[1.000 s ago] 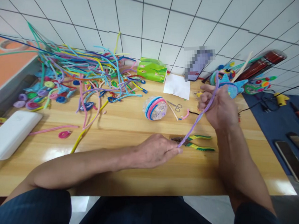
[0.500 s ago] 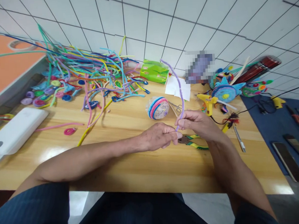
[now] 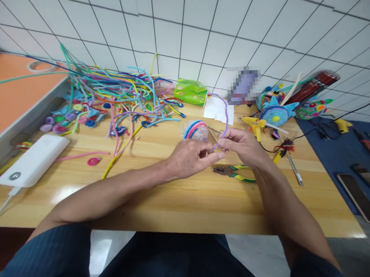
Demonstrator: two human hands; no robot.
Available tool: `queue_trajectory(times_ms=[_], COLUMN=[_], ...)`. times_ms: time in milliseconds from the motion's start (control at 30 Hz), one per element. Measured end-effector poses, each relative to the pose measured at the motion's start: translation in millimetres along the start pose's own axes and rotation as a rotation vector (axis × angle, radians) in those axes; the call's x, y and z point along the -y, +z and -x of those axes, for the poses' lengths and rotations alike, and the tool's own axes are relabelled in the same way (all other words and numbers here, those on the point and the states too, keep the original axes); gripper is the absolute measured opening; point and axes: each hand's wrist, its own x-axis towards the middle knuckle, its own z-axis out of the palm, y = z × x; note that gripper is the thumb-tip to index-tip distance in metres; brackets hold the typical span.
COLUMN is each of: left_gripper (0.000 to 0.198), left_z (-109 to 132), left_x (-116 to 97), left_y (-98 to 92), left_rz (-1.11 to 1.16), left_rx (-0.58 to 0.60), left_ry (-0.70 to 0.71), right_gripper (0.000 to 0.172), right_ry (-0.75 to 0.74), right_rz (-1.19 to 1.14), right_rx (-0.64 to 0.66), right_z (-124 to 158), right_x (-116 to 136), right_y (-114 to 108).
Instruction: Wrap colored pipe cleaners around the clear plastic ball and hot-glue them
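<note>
A purple pipe cleaner (image 3: 226, 112) is pinched between the thumb and fingers of my right hand (image 3: 239, 144). From there it curves up and bends left towards the green packet. My left hand (image 3: 188, 158) is at the pipe cleaner's lower end, its thumb stretched out and parted from the forefinger. That short end seems to touch the left forefinger. Just behind my left hand sits a ball (image 3: 196, 130) with pink, blue and white bands, its lower part hidden. Pliers (image 3: 232, 172) with green and yellow handles lie below my hands.
Loose pipe cleaners (image 3: 124, 84) and small coils heap at the back left. A white power bank (image 3: 34, 160) lies left. Behind are a green packet (image 3: 190, 91) and white paper (image 3: 216, 109). A yellow glue gun (image 3: 255, 126), decorated fish shape (image 3: 276, 116) and pen (image 3: 295, 170) lie right.
My left thumb has parted from the forefinger, loosening its pinch. The purple pipe cleaner's upper part now bends over further left and lower. The view has shifted slightly.
</note>
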Motion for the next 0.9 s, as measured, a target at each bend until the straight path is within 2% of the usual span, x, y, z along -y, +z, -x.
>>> queue_trajectory(times_ms=[67,133,167,233,267,333,367,433,567,667,733,833,900], left_gripper=[0.037,0.045,0.056,0.081,0.086,0.081,0.077,0.07,0.072,0.069,0.068,0.072,0.074], left_z=[-8.8,-20.0,-25.7,-35.4,-39.0,-43.8,-45.2,-46.8,-46.6,-42.2,-37.7,-31.1,-27.8], left_x=[10.8,29.3,40.4,62.8,72.4,85.9,89.5,92.4,91.5,92.0,93.4,97.6,101.7], left_y=[-12.3,-24.3,-29.0,-34.4,-34.9,-32.4,-29.7,-22.5,-7.2,-1.2,-0.1,1.7,4.8], left_rz=[-0.106,-0.199,-0.227,-0.234,-0.217,-0.169,-0.148,-0.125,-0.12,-0.127,-0.153,-0.17,-0.15], left_rx=[-0.154,-0.213,-0.2,-0.088,-0.015,0.104,0.135,0.118,-0.041,-0.115,-0.157,-0.192,-0.195], left_ry=[0.113,0.18,0.157,0.05,0.001,-0.034,-0.033,-0.012,0.014,0.008,0.012,-0.003,-0.019], right_gripper=[0.047,0.049,0.05,0.051,0.051,0.051,0.05,0.05,0.051,0.048,0.045,0.044,0.047], right_ry=[-0.004,0.005,0.009,0.012,0.013,0.021,0.022,0.012,-0.002,0.046,0.118,0.215,0.251], right_rz=[-0.025,-0.063,-0.082,-0.11,-0.116,-0.121,-0.126,-0.127,-0.123,-0.085,0.006,0.213,0.397], right_rx=[-0.079,-0.144,-0.164,-0.186,-0.19,-0.187,-0.186,-0.189,-0.206,-0.201,-0.185,-0.07,-0.039], right_z=[-9.0,-18.2,-22.5,-29.9,-32.9,-37.9,-40.2,-44.7,-53.6,-54.9,-51.1,-39.5,-28.7], right_x=[-2.8,-7.2,-9.6,-14.2,-16.1,-18.9,-19.9,-21.3,-24.9,-31.1,-37.3,-48.3,-55.4], right_y=[-0.6,-0.1,0.5,2.0,2.9,4.7,5.6,7.6,7.8,0.1,-8.1,-21.4,-31.6])
